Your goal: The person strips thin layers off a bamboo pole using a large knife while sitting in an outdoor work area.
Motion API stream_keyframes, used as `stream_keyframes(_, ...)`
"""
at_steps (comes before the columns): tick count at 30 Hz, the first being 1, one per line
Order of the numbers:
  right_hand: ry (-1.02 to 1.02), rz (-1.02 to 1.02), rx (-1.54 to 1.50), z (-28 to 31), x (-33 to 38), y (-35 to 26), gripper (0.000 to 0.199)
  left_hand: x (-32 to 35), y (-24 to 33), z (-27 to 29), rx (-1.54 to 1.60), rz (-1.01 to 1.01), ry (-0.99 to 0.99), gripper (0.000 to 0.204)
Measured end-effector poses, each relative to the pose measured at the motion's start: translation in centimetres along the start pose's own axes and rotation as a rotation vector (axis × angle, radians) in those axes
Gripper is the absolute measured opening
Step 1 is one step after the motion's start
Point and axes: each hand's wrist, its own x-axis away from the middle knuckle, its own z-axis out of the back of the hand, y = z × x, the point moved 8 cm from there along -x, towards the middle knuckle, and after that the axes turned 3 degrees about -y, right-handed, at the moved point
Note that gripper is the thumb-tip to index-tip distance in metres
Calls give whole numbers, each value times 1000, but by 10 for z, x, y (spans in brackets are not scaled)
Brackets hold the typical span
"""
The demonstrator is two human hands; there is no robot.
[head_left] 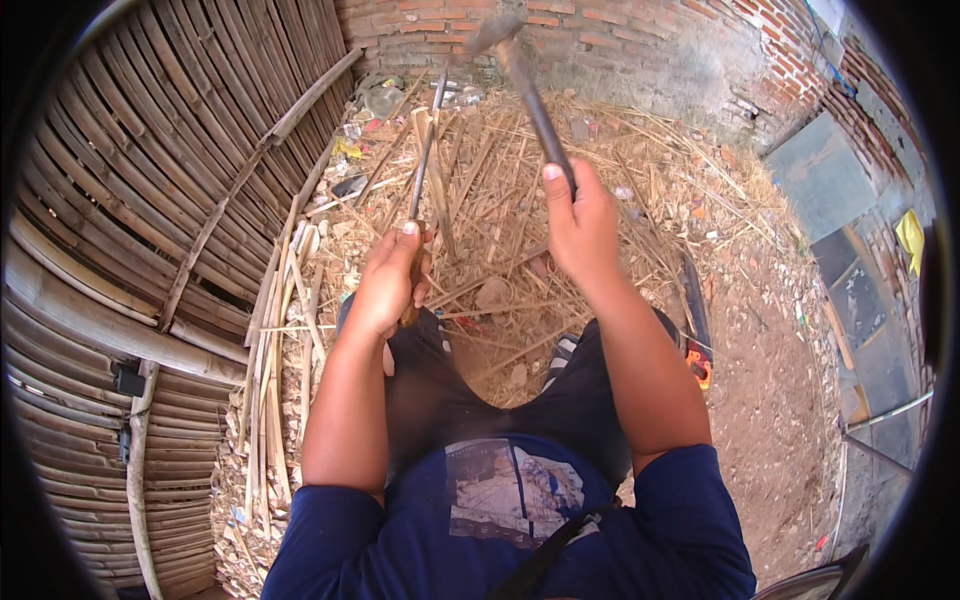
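Observation:
My left hand (390,282) is closed round the wooden handle of a long-bladed knife (424,165), whose narrow blade points away from me. An upright split bamboo piece (444,215) stands against the blade; how deep the blade sits in it I cannot tell. Raised at the right, my right hand (584,218) grips the dark handle of a hammer (536,100). The hammer's head is up at the far side, slightly blurred, and apart from the knife.
Bamboo strips (268,400) lie along the left beside a bamboo-slat wall (200,150). Splinters and litter cover the ground between my feet and the brick wall (640,50). By my right knee lies a saw with an orange handle (698,368). Grey panels (825,175) lean at the right.

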Motion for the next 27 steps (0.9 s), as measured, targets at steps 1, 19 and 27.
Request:
stream_keyframes(1, 52, 26, -51, 5, -2, -5, 33, -1, 0, 1, -1, 1, 0, 49)
stream_keyframes(19, -199, -344, -297, -8, -34, 72, 39, -23, 62, 63, -652, -80, 202, 48)
stream_keyframes(27, -61, -179, -244, 9, -47, 93, 42, -56, 106, 70, -1132, -88, 102, 44)
